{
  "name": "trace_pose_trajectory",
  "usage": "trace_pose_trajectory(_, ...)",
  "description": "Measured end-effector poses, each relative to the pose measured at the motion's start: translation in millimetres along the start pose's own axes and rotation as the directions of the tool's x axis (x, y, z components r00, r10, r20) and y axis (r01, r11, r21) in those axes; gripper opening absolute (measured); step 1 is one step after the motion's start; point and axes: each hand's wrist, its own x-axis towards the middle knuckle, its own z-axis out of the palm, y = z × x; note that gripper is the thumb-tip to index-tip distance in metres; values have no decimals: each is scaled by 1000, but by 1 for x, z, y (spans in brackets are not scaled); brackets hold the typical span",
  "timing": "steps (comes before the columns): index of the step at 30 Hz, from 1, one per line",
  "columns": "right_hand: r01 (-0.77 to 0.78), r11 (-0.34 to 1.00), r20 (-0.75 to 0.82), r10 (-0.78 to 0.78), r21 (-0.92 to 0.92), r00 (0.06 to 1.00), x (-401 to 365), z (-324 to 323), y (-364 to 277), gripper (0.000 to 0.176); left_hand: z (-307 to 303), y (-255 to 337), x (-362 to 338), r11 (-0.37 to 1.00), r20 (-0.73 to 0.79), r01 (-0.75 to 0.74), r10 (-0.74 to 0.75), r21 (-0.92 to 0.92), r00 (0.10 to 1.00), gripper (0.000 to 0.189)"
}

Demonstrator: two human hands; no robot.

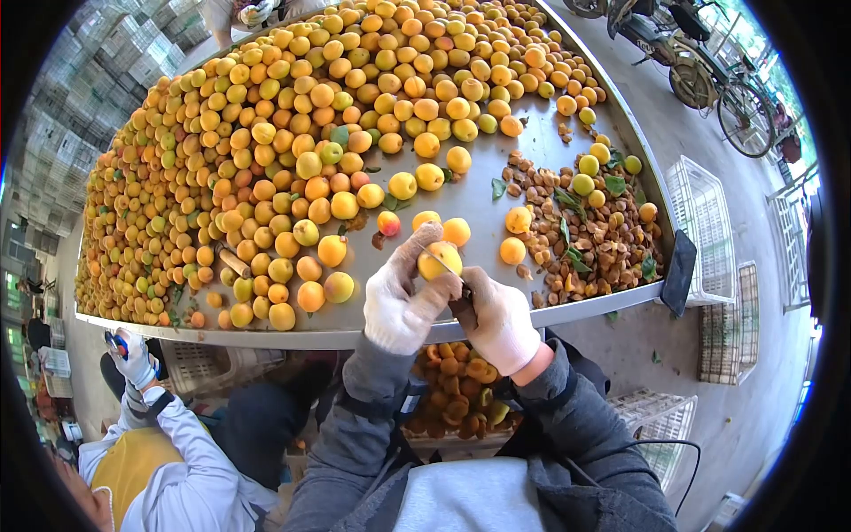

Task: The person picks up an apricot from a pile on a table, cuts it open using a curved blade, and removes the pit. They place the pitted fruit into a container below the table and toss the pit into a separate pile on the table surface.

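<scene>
A yellow apricot (438, 262) is pinched in the gloved fingers of my left hand (396, 304), over the near edge of the metal table (567, 312). My right hand (499, 324), also in a white glove, grips a small knife (463, 308) by its dark handle. Its thin blade lies against the side of the apricot. Just beyond my fingers, a few loose apricots (456, 231) rest on the tabletop. Below the table edge, between my knees, split apricot halves (454, 390) fill a container.
Whole apricots (292, 160) cover the table's left and far parts. Brown pits (596, 244) with leaves lie heaped at right. A co-worker's gloved hand (133, 359) is at the left edge. Plastic crates (705, 226) stand on the floor at right, a motorcycle (660, 40) beyond.
</scene>
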Motion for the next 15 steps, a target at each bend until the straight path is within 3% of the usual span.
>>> trace_pose_trajectory(1, -19, 1000, -27, 18, -19, 999, -1, 1, 0, 19, -3, -4, 2, 1000, 0, -2, 2, 1, 1000, 60)
trace_pose_trajectory(4, -51, 999, 54, 51, 9, 997, 0, 0, 3, 18, -8, -13, 4, 875, 40, -186, 188, 447, 981, 58)
trace_pose_trajectory(5, -52, 999, 53, 51, 7, 997, 0, 0, 3, 18, 4, 2, -1, 993, -32, 22, -18, 113, 999, 56)
trace_pose_trajectory(6, -38, 999, 26, 38, 13, 999, 1, 2, 2, 18, 3, -4, 1, 993, -29, 19, -15, 113, 999, 56)
trace_pose_trajectory(8, -23, 1000, -8, 23, 22, 1000, 4, 4, -2, 17, -1, -16, 8, 982, 13, -12, 15, -191, 1000, 53)
trace_pose_trajectory(13, -129, 990, -1, 129, -64, 992, 0, 3, 0, 27, 18, -9, 6, 988, -90, 8, -22, -152, 996, 59)
trace_pose_trajectory(15, -120, 993, 23, 120, 4, 992, -2, 1, 1, 30, 12, -12, 5, 993, 30, -49, 46, 107, 998, 55)
